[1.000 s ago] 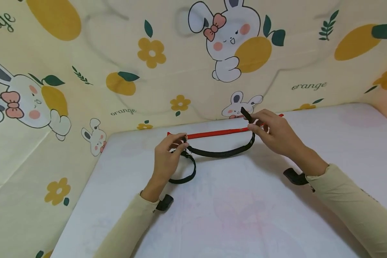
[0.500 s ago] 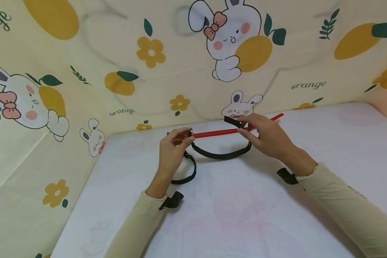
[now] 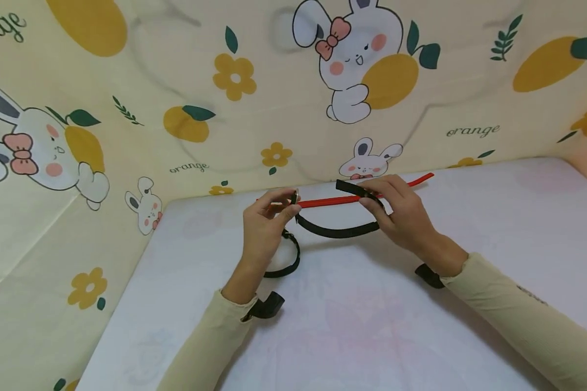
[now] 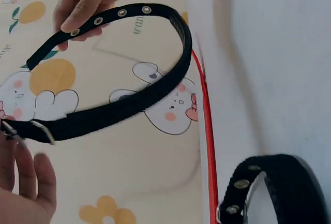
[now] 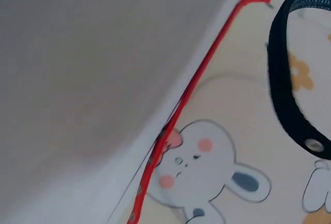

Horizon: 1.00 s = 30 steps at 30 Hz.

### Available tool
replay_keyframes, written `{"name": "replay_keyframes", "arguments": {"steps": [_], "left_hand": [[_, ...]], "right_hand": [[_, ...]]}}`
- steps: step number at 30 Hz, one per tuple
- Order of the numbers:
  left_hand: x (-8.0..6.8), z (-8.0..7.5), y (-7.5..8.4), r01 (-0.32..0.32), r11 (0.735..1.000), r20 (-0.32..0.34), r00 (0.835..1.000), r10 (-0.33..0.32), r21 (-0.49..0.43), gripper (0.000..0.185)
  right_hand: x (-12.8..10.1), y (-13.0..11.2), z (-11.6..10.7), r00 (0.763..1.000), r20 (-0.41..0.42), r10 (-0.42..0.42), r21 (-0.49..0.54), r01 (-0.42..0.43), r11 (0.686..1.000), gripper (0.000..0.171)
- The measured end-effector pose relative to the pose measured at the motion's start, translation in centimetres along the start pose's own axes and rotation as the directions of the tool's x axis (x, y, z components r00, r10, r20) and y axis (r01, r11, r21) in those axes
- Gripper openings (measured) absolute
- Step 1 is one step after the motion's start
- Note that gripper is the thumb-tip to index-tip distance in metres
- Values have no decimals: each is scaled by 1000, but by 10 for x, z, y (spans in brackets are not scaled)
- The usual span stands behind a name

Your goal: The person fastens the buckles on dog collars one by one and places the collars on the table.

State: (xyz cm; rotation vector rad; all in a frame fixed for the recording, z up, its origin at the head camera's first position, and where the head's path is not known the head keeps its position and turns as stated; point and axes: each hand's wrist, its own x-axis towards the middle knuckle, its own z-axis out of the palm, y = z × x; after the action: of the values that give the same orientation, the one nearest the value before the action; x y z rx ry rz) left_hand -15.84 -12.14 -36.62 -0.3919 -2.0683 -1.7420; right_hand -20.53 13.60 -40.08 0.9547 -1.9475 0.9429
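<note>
Both hands hold a black collar (image 3: 335, 233) with metal eyelets above the white table, its middle sagging in a curve. My left hand (image 3: 264, 228) pinches the buckle end between thumb and fingers; in the left wrist view the metal buckle (image 4: 10, 131) shows at the fingertips. Near the free end, my right hand (image 3: 403, 214) grips the eyelet strap, whose tip points left toward the buckle. Tip and buckle are apart. A second black collar (image 3: 291, 269), closed in a loop, stands on the table beneath my left hand, which partly covers it.
Along the back of the table (image 3: 352, 326) lies a long red strap (image 3: 330, 201), partly behind both hands; the right wrist view shows eyelets in it. A patterned cloth (image 3: 274, 108) with rabbits and oranges rises behind the table.
My right hand has moved left, turning the collar's free tip from upright to pointing left. My left hand has shifted slightly right and up with the buckle, so the hands are closer together.
</note>
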Motion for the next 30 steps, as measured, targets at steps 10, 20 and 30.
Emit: {"name": "replay_keyframes", "arguments": {"steps": [10,20,30], "left_hand": [[-2,4,6,-153,988,71,986,153,-6,28],[-5,5,6,-294,955,104,951,290,31,30],[-5,8,2,-461,882,186,879,439,101,29]], "right_hand": [[-2,-10,12,996,-66,-61,25,63,998,38],[-2,-14,16,987,-103,-126,22,129,991,34],[-3,-14,16,983,-28,-179,5,179,984,33]]}}
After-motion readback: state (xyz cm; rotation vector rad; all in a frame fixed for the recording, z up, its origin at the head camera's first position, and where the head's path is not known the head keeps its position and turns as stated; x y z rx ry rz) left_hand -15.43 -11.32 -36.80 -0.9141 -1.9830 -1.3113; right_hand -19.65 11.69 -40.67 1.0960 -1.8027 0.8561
